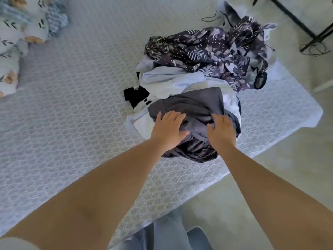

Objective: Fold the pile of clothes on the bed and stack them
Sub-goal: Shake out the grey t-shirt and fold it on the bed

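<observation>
Both hands rest on the grey garment point(194, 105), which lies crumpled at the near end of the pile of clothes point(198, 78). The left hand point(168, 129) lies flat, fingers straight and spread on the cloth. The right hand point(221, 131) has its fingertips sunk into a fold; whether they pinch the fabric cannot be told. Most of the pile is buried: under the hands only white and pale blue edges show, and a black piece point(136, 95) pokes out left of the left hand. Beyond the hands a dark patterned garment point(207, 51) covers the far part (its shape is unreadable). The bed point(72, 105) carries a pale lattice-print cover; its corner lies right of the right hand, with light floor point(297, 168) past it. Far left of the hands, printed bedding point(16, 33) is cut off by the frame. Black frame legs point(297, 22) stand on the floor beyond the pile.
</observation>
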